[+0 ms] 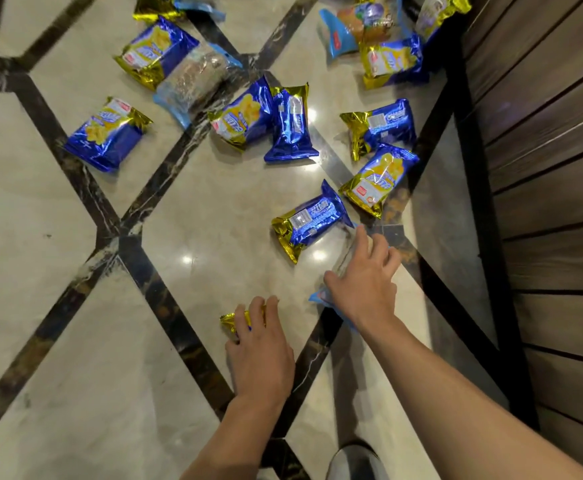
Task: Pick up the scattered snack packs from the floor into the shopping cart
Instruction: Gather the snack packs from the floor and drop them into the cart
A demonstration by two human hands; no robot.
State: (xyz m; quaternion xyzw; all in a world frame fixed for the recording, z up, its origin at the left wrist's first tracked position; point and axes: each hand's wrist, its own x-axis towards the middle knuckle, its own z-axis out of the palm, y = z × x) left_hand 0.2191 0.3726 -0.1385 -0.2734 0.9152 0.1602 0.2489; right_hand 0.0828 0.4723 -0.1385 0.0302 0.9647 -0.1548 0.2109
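Left hand (pixel 259 355) grips a gold-and-blue foil snack pack (pixel 229 322); right hand (pixel 363 282) clutches a clear blue-edged pack (pixel 319 296) beside it. Many packs remain; no cart visible.

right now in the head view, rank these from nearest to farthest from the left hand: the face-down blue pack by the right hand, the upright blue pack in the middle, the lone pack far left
From the left hand:
1. Face-down blue pack, just up and right, beside the right hand.
2. Upright blue pack, mid-floor, farther up.
3. Lone pack, far up-left.
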